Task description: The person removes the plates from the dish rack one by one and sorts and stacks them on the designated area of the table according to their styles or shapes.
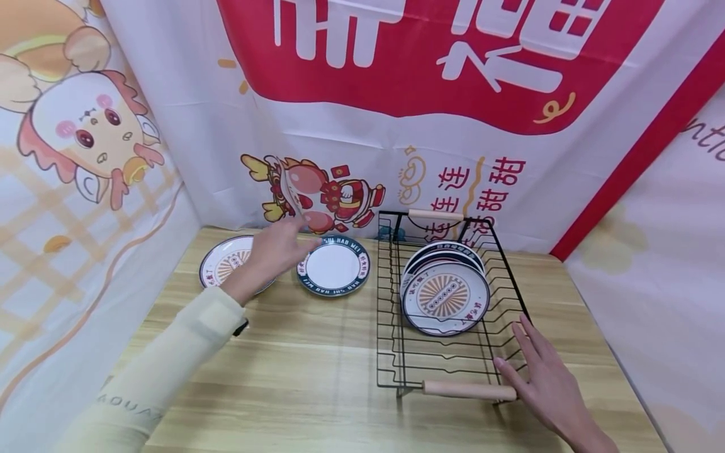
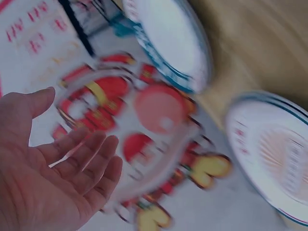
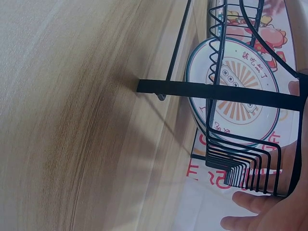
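Note:
My left hand [image 1: 277,251] is held above the table between two groups of plates, with fingers loosely bent and nothing in them. Just right of it lies a white plate with a dark teal lettered rim [image 1: 333,267]. Partly hidden under the hand and forearm is a sunburst-patterned plate [image 1: 218,258]. A black wire dish rack [image 1: 391,343] holds several plates leaning upright, the front one a sunburst plate [image 1: 445,299]. My right hand [image 1: 546,377] rests on the rack's near right corner, its fingers mostly straight along the side wires.
Wooden handles cross the rack's near end [image 1: 469,390] and far end [image 1: 436,214]. Printed cloth [image 1: 340,132] hangs behind the wooden table [image 1: 294,384] and along both sides. In the left wrist view, the plates on the table [image 2: 284,149] appear stacked.

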The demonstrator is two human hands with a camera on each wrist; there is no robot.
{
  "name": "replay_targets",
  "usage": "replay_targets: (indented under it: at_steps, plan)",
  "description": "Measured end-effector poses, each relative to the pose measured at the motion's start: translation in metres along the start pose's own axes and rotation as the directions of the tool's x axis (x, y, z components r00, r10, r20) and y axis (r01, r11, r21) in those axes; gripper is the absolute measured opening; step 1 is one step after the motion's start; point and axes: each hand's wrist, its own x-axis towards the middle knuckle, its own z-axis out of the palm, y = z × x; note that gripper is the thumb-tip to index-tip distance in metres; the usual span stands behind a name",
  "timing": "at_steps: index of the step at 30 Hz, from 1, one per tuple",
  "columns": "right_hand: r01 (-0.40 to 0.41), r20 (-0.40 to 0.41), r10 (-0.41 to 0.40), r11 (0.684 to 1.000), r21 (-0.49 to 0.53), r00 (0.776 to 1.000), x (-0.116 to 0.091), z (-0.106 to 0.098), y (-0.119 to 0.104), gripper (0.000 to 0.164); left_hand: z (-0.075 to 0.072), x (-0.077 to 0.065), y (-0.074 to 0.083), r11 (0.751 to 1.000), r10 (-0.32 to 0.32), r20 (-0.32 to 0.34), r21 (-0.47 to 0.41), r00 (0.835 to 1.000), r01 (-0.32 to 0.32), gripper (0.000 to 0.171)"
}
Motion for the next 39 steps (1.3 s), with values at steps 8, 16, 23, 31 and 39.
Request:
replay_targets:
  at_steps: [8,16,23,31,39]
  plan:
    - [-0.017,0.014,0.017,1.000,0.001,1.000,0.000,-0.001,-0.002,0.082,0.010,0.004,0.075,0.960,0.280,0.075,-0.028,0.957,-0.279,0.047]
    - [-0.024,0.031,0.024,1.000,-0.003,0.999,-0.001,-0.001,-0.002,0.083,0.032,0.007,0.130,0.896,0.437,0.113,0.031,0.892,-0.443,0.040]
    - [-0.013,0.028,0.013,1.000,0.004,1.000,0.000,-0.003,-0.002,0.082,0.048,0.013,0.158,0.900,0.437,0.181,-0.088,0.881,-0.428,0.039]
    - [-0.026,0.032,0.026,1.000,0.008,0.999,0.001,-0.003,-0.003,0.082,0.064,0.019,0.175,0.887,0.460,0.240,-0.173,0.855,-0.429,0.021]
    - [-0.015,0.022,0.015,1.000,0.010,1.000,0.000,-0.001,-0.001,0.082,0.077,0.024,0.188,0.892,0.451,0.300,-0.188,0.841,-0.411,0.032]
